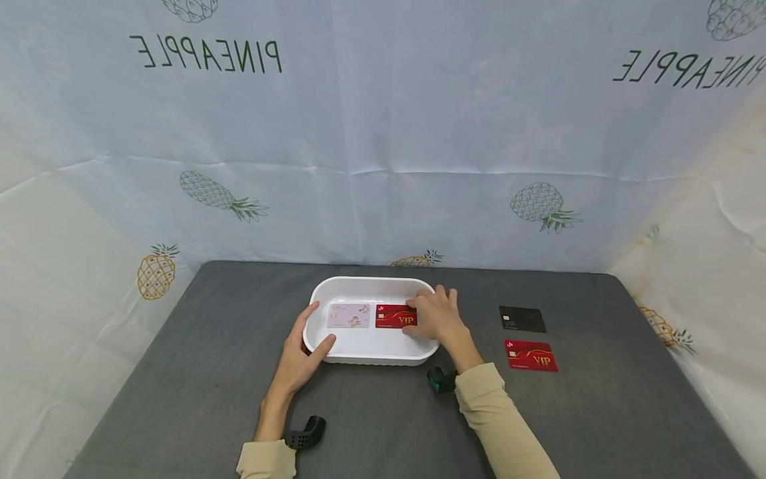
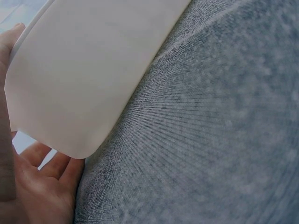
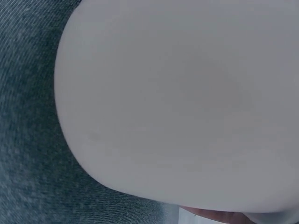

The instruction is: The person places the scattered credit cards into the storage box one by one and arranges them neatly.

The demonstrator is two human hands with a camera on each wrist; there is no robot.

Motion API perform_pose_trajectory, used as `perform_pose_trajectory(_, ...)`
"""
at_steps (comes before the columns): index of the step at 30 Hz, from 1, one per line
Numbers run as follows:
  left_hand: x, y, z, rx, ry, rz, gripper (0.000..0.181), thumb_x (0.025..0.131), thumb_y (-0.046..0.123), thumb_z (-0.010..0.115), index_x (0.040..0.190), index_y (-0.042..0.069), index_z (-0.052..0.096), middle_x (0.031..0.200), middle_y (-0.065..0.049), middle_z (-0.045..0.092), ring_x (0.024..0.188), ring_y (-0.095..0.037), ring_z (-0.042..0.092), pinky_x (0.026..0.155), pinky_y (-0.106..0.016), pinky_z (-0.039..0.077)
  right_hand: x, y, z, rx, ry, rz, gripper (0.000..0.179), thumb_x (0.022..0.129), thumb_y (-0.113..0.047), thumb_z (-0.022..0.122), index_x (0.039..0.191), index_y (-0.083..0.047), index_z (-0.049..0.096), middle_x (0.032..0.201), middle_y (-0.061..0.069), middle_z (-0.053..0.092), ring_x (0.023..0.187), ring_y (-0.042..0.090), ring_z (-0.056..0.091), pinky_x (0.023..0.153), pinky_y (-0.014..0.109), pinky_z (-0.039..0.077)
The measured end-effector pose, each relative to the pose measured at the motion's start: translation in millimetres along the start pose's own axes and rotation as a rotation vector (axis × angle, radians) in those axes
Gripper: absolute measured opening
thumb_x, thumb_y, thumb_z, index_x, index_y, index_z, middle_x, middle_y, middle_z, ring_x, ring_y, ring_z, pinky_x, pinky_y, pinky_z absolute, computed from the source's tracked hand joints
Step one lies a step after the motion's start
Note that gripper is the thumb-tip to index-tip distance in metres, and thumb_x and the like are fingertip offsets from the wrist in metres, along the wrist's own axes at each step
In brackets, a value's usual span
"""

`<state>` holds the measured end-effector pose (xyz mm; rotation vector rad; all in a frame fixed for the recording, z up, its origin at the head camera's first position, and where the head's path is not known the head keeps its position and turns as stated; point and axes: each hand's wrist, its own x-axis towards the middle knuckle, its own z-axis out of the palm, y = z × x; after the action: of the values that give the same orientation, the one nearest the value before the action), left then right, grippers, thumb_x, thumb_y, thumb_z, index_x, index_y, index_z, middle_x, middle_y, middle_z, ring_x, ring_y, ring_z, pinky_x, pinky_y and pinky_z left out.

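A white plastic tray (image 1: 371, 346) with rounded ends sits on a table (image 1: 598, 419) covered in dark grey fabric. The left hand (image 1: 299, 356) holds the tray's left end, spread wide, thumb over the near rim and fingers round the outer wall. The right hand (image 1: 439, 316) reaches over the tray's right end and holds a red rectangular card (image 1: 391, 316) with gold VIP lettering narrowly between thumb and fingers. That card is inside the tray, right of its middle; whether it touches the tray's floor I cannot tell. A pale pink rectangular card (image 1: 344, 316) with a floral print lies in the tray's left half, just beside the held card.

Well to the right of the tray lie a black rectangular card (image 1: 522, 319) and, just nearer, a second red VIP card (image 1: 531, 356). Beige sleeves (image 1: 509, 426) and black wrist devices (image 1: 306, 433) show on the tray's near side. Behind the tray hangs a pale fabric backdrop (image 1: 389, 120) printed with pineapples and mirrored lettering.
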<state>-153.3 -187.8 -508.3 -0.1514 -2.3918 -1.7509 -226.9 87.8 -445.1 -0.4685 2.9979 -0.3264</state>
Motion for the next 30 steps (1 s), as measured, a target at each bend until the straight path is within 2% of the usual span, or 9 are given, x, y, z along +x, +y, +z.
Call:
perform_pose_trajectory(8,-0.1,-0.3,0.4,-0.004,-0.002,0.001,0.076,0.093,0.013,0.073,0.158,0.016,0.036,0.155,-0.018,0.046,0.13,-0.028,0.051,0.099,-0.012,0.04,-0.9,0,2,0.017,0.022,-0.009,0.053,0.079,-0.036,0.088,0.126,-0.017,0.074,0.104,0.008,0.067,0.107,0.034,0.051,0.095,0.056,0.032)
perform_pose_trajectory(13,-0.2,-1.0,0.7,0.001,0.001,0.004,0.075,0.092,0.013,0.073,0.158,0.016,0.036,0.154,-0.018,0.048,0.129,-0.028,0.051,0.099,-0.012,0.04,-0.7,3,4,0.05,0.015,-0.009,0.055,0.079,-0.038,0.087,0.129,-0.019,0.073,0.106,0.006,0.067,0.106,0.031,0.05,0.095,0.054,0.031)
perform_pose_trajectory(20,-0.5,-2.2,0.9,-0.005,-0.001,0.006,0.075,0.093,0.014,0.073,0.158,0.016,0.036,0.155,-0.018,0.046,0.13,-0.028,0.051,0.099,-0.01,0.039,-0.3,9,2,0.18,0.011,-0.038,0.056,0.081,-0.04,0.084,0.132,-0.02,0.071,0.11,0.006,0.071,0.101,0.026,0.049,0.09,0.051,0.032)
perform_pose_trajectory(30,0.4,-3.2,-0.2,0.01,0.001,0.009,0.075,0.093,0.014,0.073,0.158,0.018,0.036,0.156,-0.017,0.046,0.13,-0.027,0.051,0.098,-0.012,0.04,1.3,22,2,0.386,0.019,-0.144,0.055,0.085,-0.04,0.081,0.134,-0.019,0.069,0.119,0.006,0.073,0.112,0.028,0.045,0.093,0.055,0.028)
